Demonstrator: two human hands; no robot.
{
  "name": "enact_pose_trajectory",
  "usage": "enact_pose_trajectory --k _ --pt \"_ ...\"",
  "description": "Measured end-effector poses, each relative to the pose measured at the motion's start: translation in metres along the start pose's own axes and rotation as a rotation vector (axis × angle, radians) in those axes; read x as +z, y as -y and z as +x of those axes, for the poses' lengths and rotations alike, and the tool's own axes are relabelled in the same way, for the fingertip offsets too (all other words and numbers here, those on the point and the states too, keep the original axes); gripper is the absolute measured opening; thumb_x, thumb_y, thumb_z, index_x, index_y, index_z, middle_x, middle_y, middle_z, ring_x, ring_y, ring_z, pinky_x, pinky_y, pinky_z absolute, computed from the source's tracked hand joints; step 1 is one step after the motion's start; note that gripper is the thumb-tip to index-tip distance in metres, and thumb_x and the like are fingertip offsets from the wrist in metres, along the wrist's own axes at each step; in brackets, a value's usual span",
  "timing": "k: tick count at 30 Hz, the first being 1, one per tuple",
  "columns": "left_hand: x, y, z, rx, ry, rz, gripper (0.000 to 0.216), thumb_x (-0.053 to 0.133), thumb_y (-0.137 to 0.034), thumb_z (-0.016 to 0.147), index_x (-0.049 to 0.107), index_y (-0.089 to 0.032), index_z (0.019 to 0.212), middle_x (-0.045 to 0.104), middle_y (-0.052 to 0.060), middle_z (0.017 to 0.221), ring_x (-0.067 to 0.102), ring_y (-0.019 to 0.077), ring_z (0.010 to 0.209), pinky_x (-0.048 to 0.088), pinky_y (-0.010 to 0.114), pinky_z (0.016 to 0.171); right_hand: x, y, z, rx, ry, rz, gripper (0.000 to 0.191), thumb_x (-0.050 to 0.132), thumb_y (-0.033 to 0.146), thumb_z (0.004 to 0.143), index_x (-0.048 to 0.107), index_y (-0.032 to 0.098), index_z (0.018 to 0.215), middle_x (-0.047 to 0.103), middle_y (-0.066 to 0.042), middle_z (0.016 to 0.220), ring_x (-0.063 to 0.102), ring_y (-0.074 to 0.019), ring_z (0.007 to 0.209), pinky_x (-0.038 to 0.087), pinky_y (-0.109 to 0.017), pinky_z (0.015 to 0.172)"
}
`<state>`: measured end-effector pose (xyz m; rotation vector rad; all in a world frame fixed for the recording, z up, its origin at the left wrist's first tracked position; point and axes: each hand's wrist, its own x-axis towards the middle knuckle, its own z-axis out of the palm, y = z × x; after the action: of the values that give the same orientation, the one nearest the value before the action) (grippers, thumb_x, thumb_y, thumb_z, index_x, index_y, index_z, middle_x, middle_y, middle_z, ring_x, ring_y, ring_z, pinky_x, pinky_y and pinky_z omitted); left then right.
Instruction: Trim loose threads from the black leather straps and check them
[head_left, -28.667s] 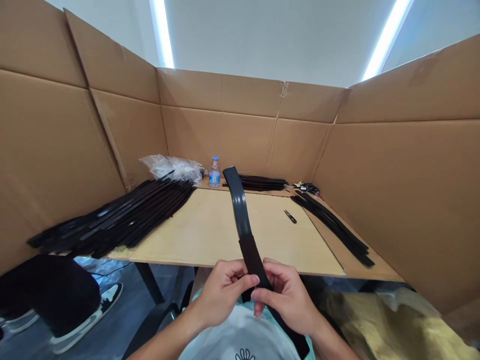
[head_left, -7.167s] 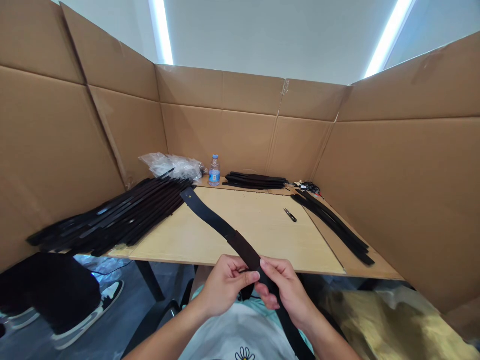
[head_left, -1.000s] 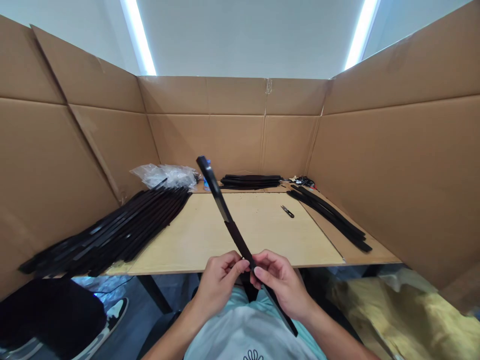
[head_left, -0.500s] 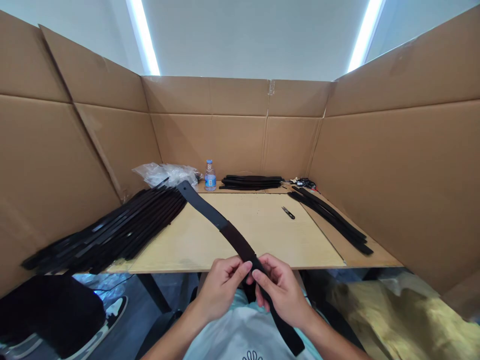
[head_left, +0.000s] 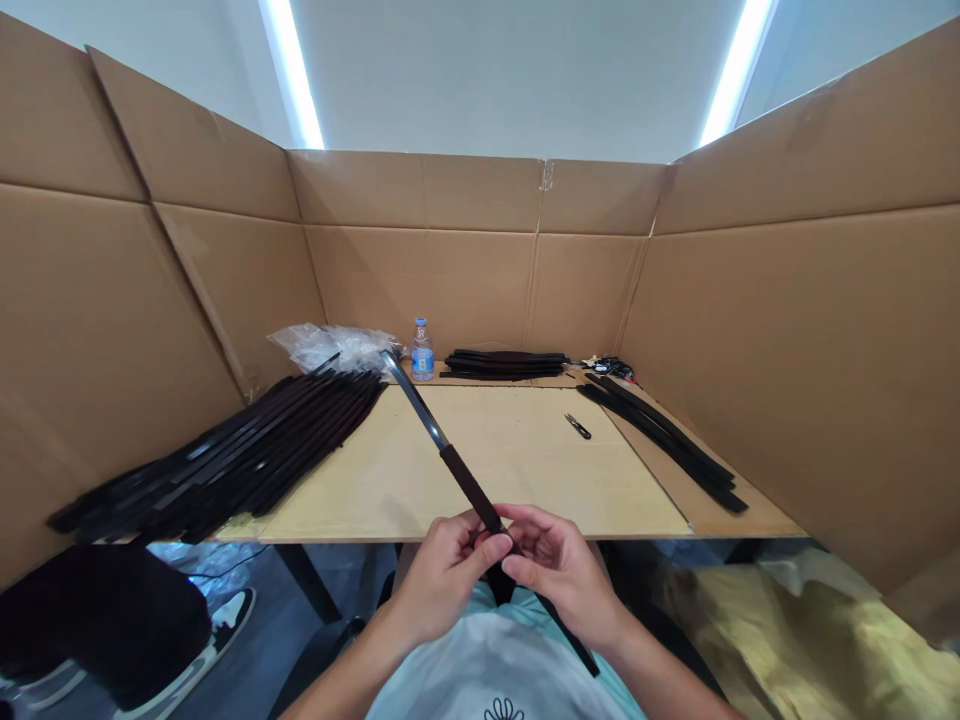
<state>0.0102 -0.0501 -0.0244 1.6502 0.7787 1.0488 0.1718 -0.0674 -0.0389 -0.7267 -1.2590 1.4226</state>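
Observation:
Between both hands I hold a long black strip (head_left: pixel 469 487), slanting from my lap up toward the far left. Its upper part is smooth and shiny, and a dull dark sleeve covers the stretch above my fingers. My left hand (head_left: pixel 454 572) pinches it with thumb and fingers at the table's front edge. Close beside, my right hand (head_left: pixel 559 565) grips the strip with thumb and curled fingers, partly hiding it. The lower end sticks out below my right hand, over my shirt. Seen edge-on, the strip looks narrow.
A large pile of black strips (head_left: pixel 247 455) covers the table's left side, with a plastic bag (head_left: pixel 337 348) behind. A water bottle (head_left: pixel 422 352) and stacked strips (head_left: pixel 506 364) stand at the back. Thread snips (head_left: pixel 578 427) and more strips (head_left: pixel 660 440) lie right. Cardboard walls (head_left: pixel 480 270) surround the table.
The strip has turned about its length, from its broad face showing to its narrow edge. Its upper end has shifted slightly right, and both hands stay on it.

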Motion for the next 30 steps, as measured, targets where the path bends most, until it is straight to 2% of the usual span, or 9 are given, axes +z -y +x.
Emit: enact_pose_trajectory --k 5,8,11,13,16,19,21,26,30 --pt "0.000 -0.002 0.000 -0.025 0.013 0.000 0.037 0.057 -0.045 0.085 0.068 -0.011 0.077 0.068 0.007 0.074 0.061 0.0208 0.072 0.048 0.028 0.068 -0.003 -0.005 0.002 -0.040 -0.003 -0.019 0.033 0.087 0.031 0.062 0.071 0.020 0.090 0.072 -0.003 0.089 0.064 -0.0150 0.084 0.052 -0.026 0.078" --pt "0.000 -0.001 0.000 -0.028 0.034 0.017 0.038 0.057 -0.047 0.085 0.065 -0.012 0.073 0.066 0.005 0.069 0.059 0.0185 0.067 0.046 0.026 0.062 -0.003 -0.004 0.003 -0.008 0.018 -0.010 0.036 0.088 0.029 0.060 0.066 0.018 0.085 0.068 -0.001 0.080 0.061 -0.0125 0.072 0.054 -0.021 0.061" --pt "0.000 -0.001 -0.002 -0.020 0.045 0.030 0.043 0.056 -0.049 0.085 0.056 -0.014 0.061 0.059 0.001 0.057 0.053 0.0139 0.055 0.040 0.023 0.052 -0.001 -0.003 0.004 0.056 0.022 0.021 0.042 0.089 0.030 0.056 0.055 0.018 0.078 0.063 0.003 0.070 0.058 -0.0109 0.060 0.053 -0.020 0.047" --pt "0.001 -0.003 -0.002 -0.036 0.082 0.006 0.045 0.053 -0.049 0.087 0.050 -0.015 0.057 0.058 0.001 0.053 0.054 0.0137 0.051 0.038 0.023 0.050 0.000 -0.003 0.003 0.074 0.030 0.037 0.048 0.088 0.032 0.058 0.045 0.020 0.075 0.059 0.006 0.064 0.059 -0.0104 0.052 0.053 -0.022 0.045" --pt "0.001 -0.004 -0.001 -0.053 0.152 -0.031 0.044 0.047 -0.048 0.091 0.052 -0.016 0.061 0.062 0.003 0.053 0.059 0.0165 0.052 0.042 0.025 0.054 0.001 -0.003 0.001 0.050 0.086 0.030 0.048 0.080 0.038 0.071 0.035 0.022 0.075 0.059 0.007 0.064 0.059 -0.0092 0.044 0.046 -0.019 0.041" --pt "-0.002 0.002 0.002 -0.040 0.094 0.013 0.045 0.048 -0.048 0.090 0.051 -0.016 0.058 0.061 0.003 0.054 0.059 0.0165 0.054 0.041 0.025 0.055 0.000 0.000 0.000 -0.016 0.111 -0.019 0.036 0.068 0.042 0.083 0.039 0.021 0.081 0.062 0.004 0.070 0.056 -0.0066 0.049 0.042 -0.017 0.045" --pt "-0.004 0.008 0.004 -0.056 0.051 0.016 0.046 0.050 -0.050 0.088 0.051 -0.016 0.058 0.060 0.003 0.056 0.058 0.0169 0.056 0.041 0.025 0.055 -0.001 0.002 0.001 -0.045 0.101 -0.030 0.030 0.065 0.040 0.086 0.043 0.021 0.085 0.064 0.002 0.074 0.056 -0.0067 0.055 0.043 -0.019 0.052" --pt "-0.006 0.014 0.007 -0.051 -0.045 0.039 0.043 0.050 -0.049 0.088 0.056 -0.015 0.062 0.058 0.001 0.057 0.056 0.0167 0.057 0.041 0.025 0.056 -0.003 0.003 0.005 -0.074 0.091 0.008 0.027 0.073 0.036 0.079 0.054 0.020 0.089 0.067 0.000 0.083 0.058 -0.0108 0.071 0.048 -0.024 0.067" --pt "-0.003 0.012 0.008 -0.022 -0.063 0.118 0.044 0.046 -0.049 0.090 0.059 -0.014 0.065 0.057 0.001 0.059 0.051 0.0152 0.058 0.039 0.025 0.056 -0.005 -0.005 0.007 -0.054 0.057 0.046 0.028 0.076 0.033 0.074 0.059 0.021 0.093 0.064 -0.001 0.086 0.058 -0.0129 0.075 0.054 -0.026 0.065"
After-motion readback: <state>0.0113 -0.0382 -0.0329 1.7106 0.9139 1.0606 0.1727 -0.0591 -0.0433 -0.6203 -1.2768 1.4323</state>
